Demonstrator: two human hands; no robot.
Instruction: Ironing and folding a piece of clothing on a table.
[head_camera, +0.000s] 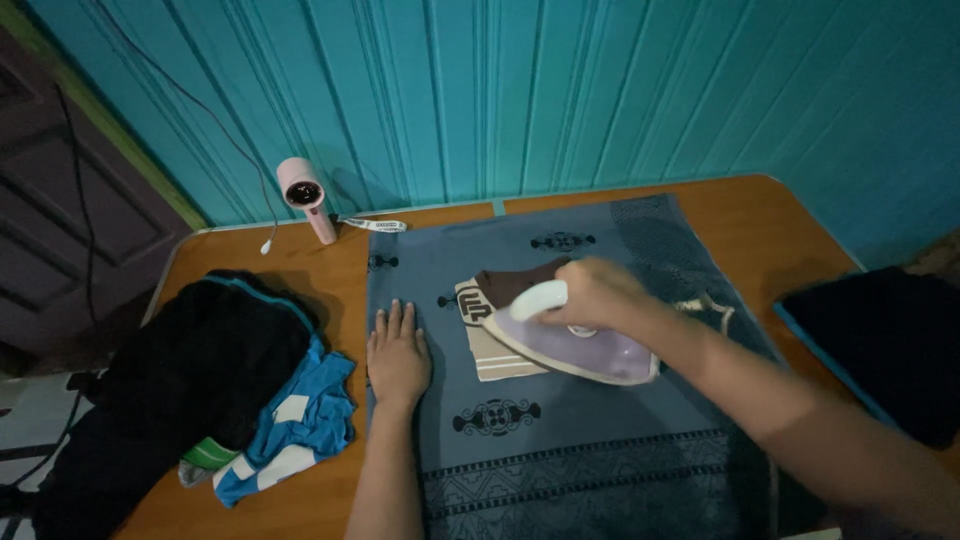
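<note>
Gripping the white handle of the lilac clothes iron (585, 345), our right hand (592, 292) presses it on the small beige-and-brown garment (492, 335) mid-table, while our left hand (397, 355) lies flat, fingers spread, on the grey patterned cloth (560, 450).

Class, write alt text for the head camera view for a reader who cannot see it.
A right hand presses a pale purple iron onto a small brown and beige garment on a grey patterned cloth, while the left hand lies flat beside it. A pile of clothes sits to the left on the wooden table.
</note>
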